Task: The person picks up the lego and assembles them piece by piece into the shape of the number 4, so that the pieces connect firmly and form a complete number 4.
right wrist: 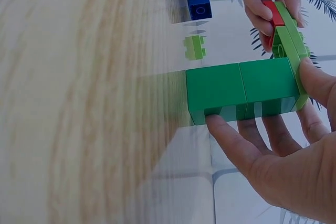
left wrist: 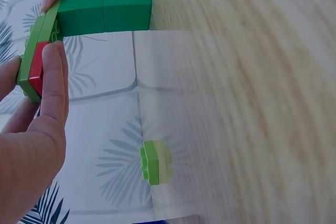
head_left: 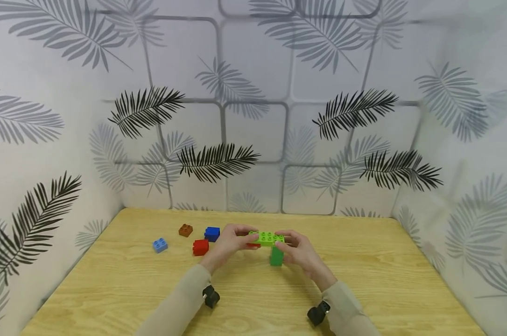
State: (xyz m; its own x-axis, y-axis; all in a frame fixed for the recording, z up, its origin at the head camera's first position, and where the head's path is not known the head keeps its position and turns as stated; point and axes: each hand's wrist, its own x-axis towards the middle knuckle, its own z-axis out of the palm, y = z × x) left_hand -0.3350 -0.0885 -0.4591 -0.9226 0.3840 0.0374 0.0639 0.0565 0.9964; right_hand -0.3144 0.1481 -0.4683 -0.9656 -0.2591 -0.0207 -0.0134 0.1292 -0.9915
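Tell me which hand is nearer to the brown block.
Left. The left hand is right of the brown block, just past the dark blue block; the right hand is farther right, at the green blocks.

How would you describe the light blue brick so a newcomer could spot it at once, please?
On the wooden table, look left of the person's left hand. The light blue brick lies farthest left, studs up, paler than the dark blue brick nearer that hand.
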